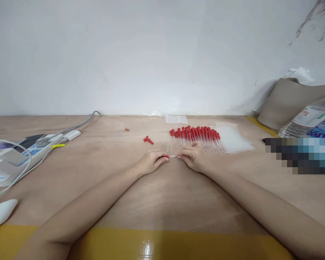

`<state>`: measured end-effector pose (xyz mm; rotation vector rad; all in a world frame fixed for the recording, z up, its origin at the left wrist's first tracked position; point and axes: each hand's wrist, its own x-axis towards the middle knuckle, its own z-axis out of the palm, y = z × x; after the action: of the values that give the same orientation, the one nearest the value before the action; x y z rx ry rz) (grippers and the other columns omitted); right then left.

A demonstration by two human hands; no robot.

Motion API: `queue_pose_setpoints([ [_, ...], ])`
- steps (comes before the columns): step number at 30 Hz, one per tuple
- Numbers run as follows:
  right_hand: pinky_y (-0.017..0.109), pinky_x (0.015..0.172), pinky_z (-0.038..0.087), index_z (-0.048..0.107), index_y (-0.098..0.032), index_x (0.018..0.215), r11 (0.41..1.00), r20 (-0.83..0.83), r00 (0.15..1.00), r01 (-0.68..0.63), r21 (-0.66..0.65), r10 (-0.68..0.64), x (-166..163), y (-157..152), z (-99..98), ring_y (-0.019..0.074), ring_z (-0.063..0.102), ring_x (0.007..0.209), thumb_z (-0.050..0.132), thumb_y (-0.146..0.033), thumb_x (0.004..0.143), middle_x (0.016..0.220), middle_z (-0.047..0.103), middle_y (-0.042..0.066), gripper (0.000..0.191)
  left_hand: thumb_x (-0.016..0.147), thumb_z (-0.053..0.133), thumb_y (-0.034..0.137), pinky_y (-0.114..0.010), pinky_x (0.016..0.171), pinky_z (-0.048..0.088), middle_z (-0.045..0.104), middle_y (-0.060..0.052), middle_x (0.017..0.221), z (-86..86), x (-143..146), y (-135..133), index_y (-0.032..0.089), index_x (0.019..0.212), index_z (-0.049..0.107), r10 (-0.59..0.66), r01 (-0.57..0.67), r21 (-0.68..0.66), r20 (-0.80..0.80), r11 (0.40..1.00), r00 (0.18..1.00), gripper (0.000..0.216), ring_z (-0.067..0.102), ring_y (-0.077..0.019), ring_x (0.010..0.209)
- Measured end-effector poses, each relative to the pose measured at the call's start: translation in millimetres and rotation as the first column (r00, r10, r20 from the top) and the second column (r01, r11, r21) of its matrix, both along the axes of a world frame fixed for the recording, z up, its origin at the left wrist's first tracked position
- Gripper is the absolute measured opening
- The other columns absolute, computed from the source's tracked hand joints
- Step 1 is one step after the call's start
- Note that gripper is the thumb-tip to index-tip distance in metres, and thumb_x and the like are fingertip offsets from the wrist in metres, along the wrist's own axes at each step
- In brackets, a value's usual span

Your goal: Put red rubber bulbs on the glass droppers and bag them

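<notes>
A dropper with a clear thin tube [173, 156] and a red rubber bulb lies level between my two hands. My left hand [150, 161] is closed on its red bulb end, with the fingers covering most of the bulb. Thumb and fingers of my right hand [193, 157] pinch the tube from the other side, hiding its tip. Just beyond the right hand, several red-bulbed droppers [197, 133] lie side by side, tubes toward me. Two loose red rubber bulbs [148, 139] lie past my left hand.
Clear plastic bags [234, 137] lie right of the droppers, and a small bag [176, 119] lies by the wall. A power strip [38, 150] with cables and a white mouse-like object [2, 212] are at left. A plastic bottle [308, 117] leans at right, beside a blurred-out patch.
</notes>
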<state>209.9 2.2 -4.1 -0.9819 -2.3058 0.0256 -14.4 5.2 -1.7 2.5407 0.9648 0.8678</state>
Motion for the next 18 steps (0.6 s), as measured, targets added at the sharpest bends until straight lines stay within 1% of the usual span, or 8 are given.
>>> queue_pose_setpoints([
  [4,0.033,0.078,0.021,0.065,-0.024,0.091,0.993,0.104,0.993,0.045,0.105,-0.056,1,-4,4.1,0.0122,0.053,0.071,0.041,-0.028,0.088,0.086,0.067,0.002,0.025,0.088,0.045,0.032,-0.025,0.066,0.044,0.062,-0.003,0.077,1.8,2,-3,0.018,0.088,0.061,0.051,-0.042,0.108,-0.082,0.993,0.995,0.021,0.057,-0.0145,0.071],
  [7,0.033,0.075,0.02,0.065,-0.024,0.092,0.989,0.147,0.987,0.052,0.137,-0.072,-2,-9,6.4,0.0123,0.051,0.068,0.038,-0.026,0.089,0.082,0.067,0.003,0.027,0.088,0.044,0.031,-0.025,0.063,0.043,0.06,-0.003,0.076,1.5,2,-5,0.018,0.088,0.06,0.067,-0.052,0.142,-0.102,0.988,0.993,0.021,0.056,-0.014,0.068],
  [12,0.031,0.071,0.02,0.064,-0.02,0.085,0.994,0.131,0.987,0.084,0.07,-0.092,-12,-11,5.9,0.0118,0.049,0.065,0.036,-0.028,0.089,0.078,0.065,0.002,0.029,0.088,0.044,0.032,-0.025,0.062,0.042,0.057,-0.003,0.073,1.0,2,-5,0.017,0.086,0.059,0.056,-0.036,0.184,-0.104,0.982,0.993,0.021,0.054,-0.0139,0.066],
  [16,0.029,0.069,0.019,0.061,-0.017,0.073,0.995,0.166,0.981,0.096,0.029,-0.1,-21,-10,6.9,0.0117,0.047,0.062,0.036,-0.025,0.088,0.071,0.063,0.002,0.031,0.088,0.043,0.031,-0.024,0.062,0.042,0.057,-0.004,0.074,0.8,1,-5,0.016,0.088,0.058,0.029,-0.008,0.213,-0.098,0.977,0.995,0.021,0.053,-0.0136,0.066],
  [18,0.029,0.069,0.019,0.059,-0.016,0.07,0.995,0.174,0.98,0.099,0.012,-0.1,-26,-9,7.7,0.0114,0.046,0.06,0.036,-0.025,0.088,0.068,0.062,0.001,0.031,0.088,0.043,0.031,-0.025,0.062,0.042,0.057,-0.004,0.074,0.7,1,-4,0.016,0.088,0.058,0.03,-0.008,0.219,-0.101,0.976,0.994,0.021,0.053,-0.0137,0.066],
])
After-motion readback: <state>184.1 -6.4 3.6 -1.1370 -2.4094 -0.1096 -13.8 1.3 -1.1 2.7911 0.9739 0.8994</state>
